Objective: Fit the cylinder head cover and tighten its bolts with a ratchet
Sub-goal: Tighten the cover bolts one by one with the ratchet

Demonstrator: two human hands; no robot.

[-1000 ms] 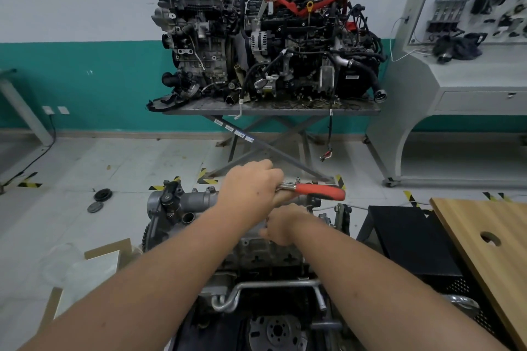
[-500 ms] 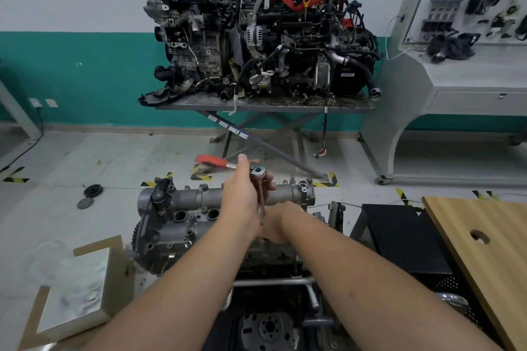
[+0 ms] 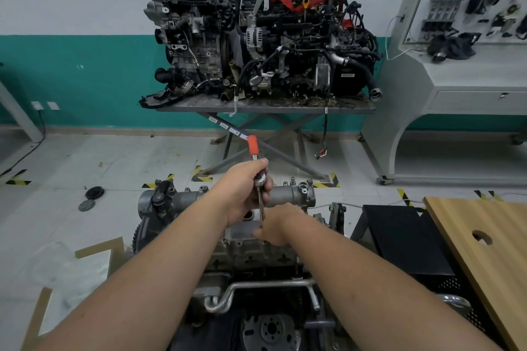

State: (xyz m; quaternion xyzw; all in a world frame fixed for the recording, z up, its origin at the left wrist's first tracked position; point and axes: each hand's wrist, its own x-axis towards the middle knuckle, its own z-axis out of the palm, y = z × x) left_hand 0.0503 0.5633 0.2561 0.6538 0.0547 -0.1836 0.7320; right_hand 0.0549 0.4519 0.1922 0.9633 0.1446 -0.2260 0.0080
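Head view shows the cylinder head cover [image 3: 288, 196] already seated on the engine at the centre of the frame, so fitting looks done and I judge I am partway through the bolts. My left hand [image 3: 245, 194] grips the ratchet [image 3: 256, 164] at its head, red handle pointing toward the upper middle. My right hand [image 3: 278, 226] pinches the extension low down, steadying it on a bolt I cannot see. How many bolts remain is unclear.

White-teal wall [image 3: 71, 37], grey tiled floor [image 3: 114, 162] — wooden table [image 3: 490, 236] at rt.
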